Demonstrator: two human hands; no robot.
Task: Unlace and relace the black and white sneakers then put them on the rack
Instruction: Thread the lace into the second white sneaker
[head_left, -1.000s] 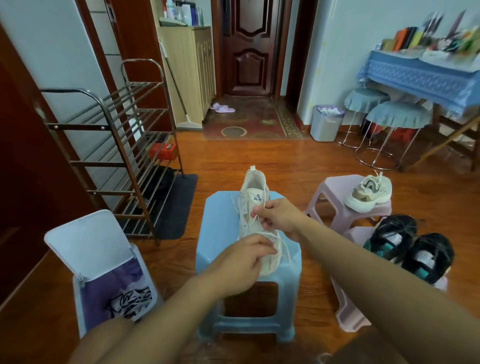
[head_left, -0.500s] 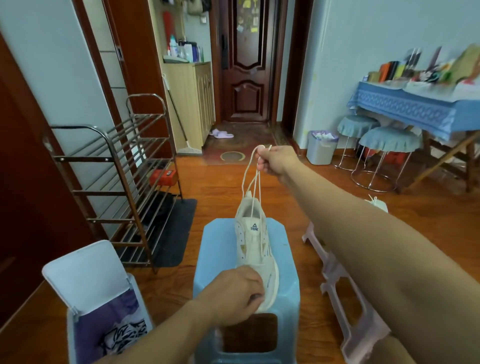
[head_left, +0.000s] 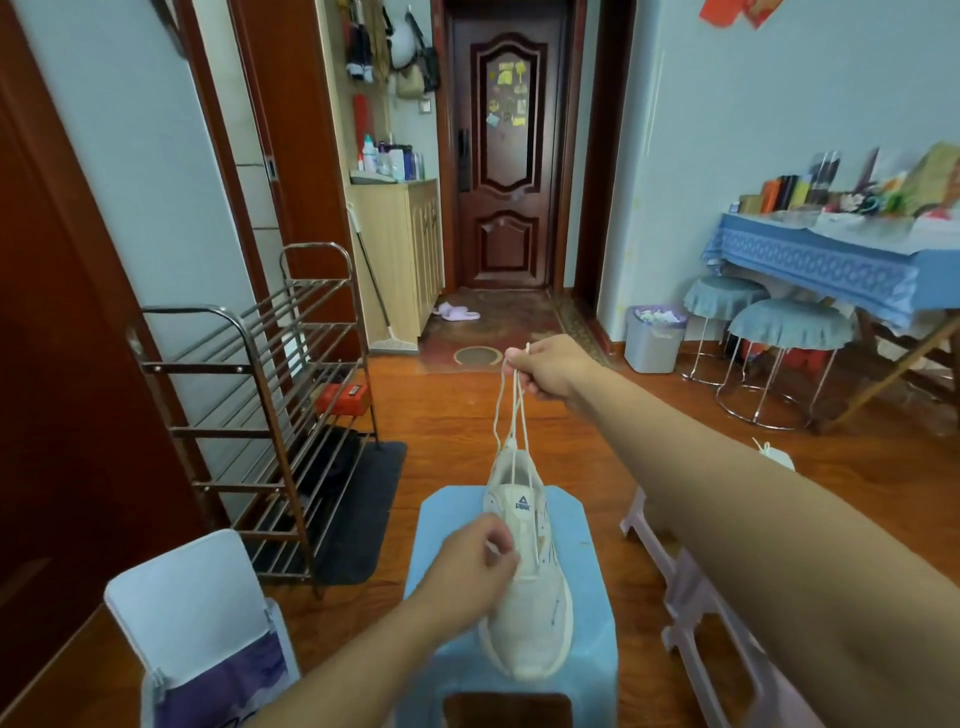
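A cream-white sneaker (head_left: 530, 613) lies lengthwise on a light blue plastic stool (head_left: 587, 644), toe towards me. My right hand (head_left: 550, 366) is stretched out in front and pinches both ends of the white lace (head_left: 511, 415), which runs taut from the shoe's tongue up to my fingers. My left hand (head_left: 475, 564) rests on the shoe's left side by the eyelets, its fingers pinching a bit of lace. The metal shoe rack (head_left: 270, 415) stands at the left against the wall. No black and white sneakers are in view.
A white flip-lid bin (head_left: 192, 618) with a purple liner sits at the lower left. Pale pink stools (head_left: 691, 587) stand to the right, partly behind my right arm. Farther off are a grey waste bin (head_left: 654, 340), two covered stools (head_left: 789, 332) and a blue-clothed table (head_left: 831, 260).
My right hand has pulled the lace ends up and away from the shoe, drawing the lace taut. The camera has tilted up, so the other shoes at the right have left the view.
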